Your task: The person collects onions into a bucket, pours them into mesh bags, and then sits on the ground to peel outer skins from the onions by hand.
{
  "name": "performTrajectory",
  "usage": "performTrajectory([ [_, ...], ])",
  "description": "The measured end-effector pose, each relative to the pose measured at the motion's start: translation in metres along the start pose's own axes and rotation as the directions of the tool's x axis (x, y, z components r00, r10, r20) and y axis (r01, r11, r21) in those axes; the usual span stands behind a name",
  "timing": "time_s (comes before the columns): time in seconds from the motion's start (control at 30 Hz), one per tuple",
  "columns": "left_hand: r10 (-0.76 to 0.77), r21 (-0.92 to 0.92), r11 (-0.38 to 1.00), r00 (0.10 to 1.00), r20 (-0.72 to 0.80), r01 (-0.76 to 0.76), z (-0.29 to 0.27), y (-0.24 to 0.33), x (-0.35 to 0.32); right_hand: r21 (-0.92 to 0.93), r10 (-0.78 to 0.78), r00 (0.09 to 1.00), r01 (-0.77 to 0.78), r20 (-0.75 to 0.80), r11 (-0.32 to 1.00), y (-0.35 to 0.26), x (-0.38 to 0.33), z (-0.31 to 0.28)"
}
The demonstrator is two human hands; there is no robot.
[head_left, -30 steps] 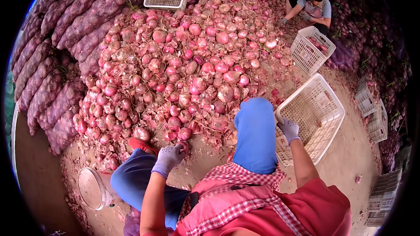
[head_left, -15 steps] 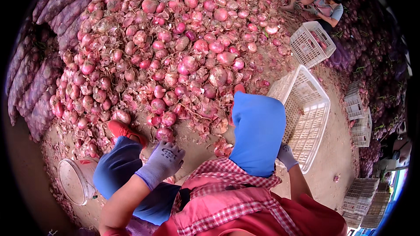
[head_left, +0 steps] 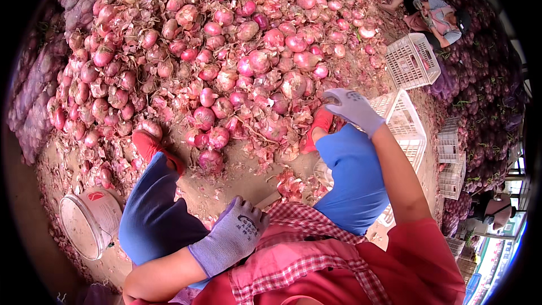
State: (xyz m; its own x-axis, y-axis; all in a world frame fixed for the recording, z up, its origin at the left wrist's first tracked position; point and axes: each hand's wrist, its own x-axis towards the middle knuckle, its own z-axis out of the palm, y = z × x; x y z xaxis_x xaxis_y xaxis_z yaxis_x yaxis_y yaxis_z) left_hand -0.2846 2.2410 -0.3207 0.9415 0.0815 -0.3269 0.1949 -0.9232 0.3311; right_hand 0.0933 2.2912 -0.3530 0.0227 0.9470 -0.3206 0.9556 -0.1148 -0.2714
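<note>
My left hand (head_left: pixel 232 237), in a pale purple-grey knit glove, rests low before my lap. Its fingers curl under, and whatever they may hold is hidden. A pale strip (head_left: pixel 268 200) shows just beyond its fingertips. My right hand (head_left: pixel 355 110), gloved alike, reaches out above my right knee, thumb and fingers apart with nothing visible between them. Closest to it are the near right edge of a big heap of red onions (head_left: pixel 259 62) and a white plastic crate (head_left: pixel 415 130), partly covered by my forearm. Loose onion skins (head_left: pixel 291 185) lie between my legs.
A white bucket (head_left: pixel 90 223) stands by my left leg. Filled mesh sacks (head_left: pixel 36 107) are stacked at the left. Another crate (head_left: pixel 412 62) stands near a seated person (head_left: pixel 437 20) at the far right. More crates (head_left: pixel 450 158) and piled onions line the right side.
My right hand has left the crate's near rim and swung forward over my knee toward the heap. My left hand has drawn nearer my lap, and the view has shifted.
</note>
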Motion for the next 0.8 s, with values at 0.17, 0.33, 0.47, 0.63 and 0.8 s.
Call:
performTrajectory([
  [0.17,-0.084,-0.078,0.994,0.995,-0.055,0.08,-0.001,-0.014,-0.006,0.05,0.016,0.937,-0.035,0.349,0.998,0.058,0.094,0.13],
  [0.33,-0.187,-0.161,0.971,0.982,-0.035,0.179,-0.005,-0.032,-0.013,0.356,0.12,0.961,-0.206,0.25,0.912,0.11,0.093,0.267],
  [0.47,-0.241,-0.198,0.953,0.97,-0.033,0.23,0.001,-0.037,-0.011,0.043,0.473,0.864,-0.487,0.174,0.873,0.036,0.057,0.316],
  [0.63,-0.192,-0.197,0.964,0.979,-0.063,0.176,-0.009,-0.036,0.001,0.006,0.154,0.85,-0.182,0.504,0.983,-0.072,-0.017,0.376],
  [0.8,-0.231,-0.154,0.964,0.97,-0.072,0.218,0.001,-0.037,0.002,0.515,-0.327,0.791,0.019,0.516,0.857,-0.152,-0.006,0.31],
])
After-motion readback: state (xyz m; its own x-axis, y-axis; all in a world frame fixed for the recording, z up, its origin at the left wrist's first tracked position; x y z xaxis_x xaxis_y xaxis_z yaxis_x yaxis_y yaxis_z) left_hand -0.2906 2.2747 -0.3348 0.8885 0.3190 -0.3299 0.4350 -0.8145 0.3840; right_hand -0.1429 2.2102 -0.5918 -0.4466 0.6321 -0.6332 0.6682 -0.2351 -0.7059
